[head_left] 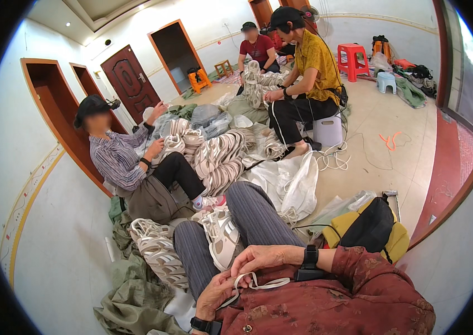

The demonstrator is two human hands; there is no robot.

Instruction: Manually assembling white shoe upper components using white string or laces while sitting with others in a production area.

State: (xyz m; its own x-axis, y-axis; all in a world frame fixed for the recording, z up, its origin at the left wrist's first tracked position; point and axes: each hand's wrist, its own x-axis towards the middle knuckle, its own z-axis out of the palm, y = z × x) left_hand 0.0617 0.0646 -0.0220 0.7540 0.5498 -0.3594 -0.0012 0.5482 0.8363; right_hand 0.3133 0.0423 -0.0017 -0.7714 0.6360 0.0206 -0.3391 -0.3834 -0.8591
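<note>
Low in front of my body, my left hand point(215, 293) and my right hand point(259, 260) meet with fingers pinched together on a flat white shoelace point(271, 285). One loop of the lace hangs to the right below my right hand, and another end trails under my left fingers. Between my knees rests a beige and white shoe upper point(221, 237), just beyond my hands. Beside my left leg stands a stack of similar shoe uppers point(161, 257), nested into one another.
A large pile of shoe uppers point(220, 159) lies ahead. One person point(116, 148) sits at left, another in yellow point(312, 61) on a stool, a third point(257, 50) farther back. White sacking point(289, 184) spreads past my knees; a yellow and black bag point(367, 226) lies right.
</note>
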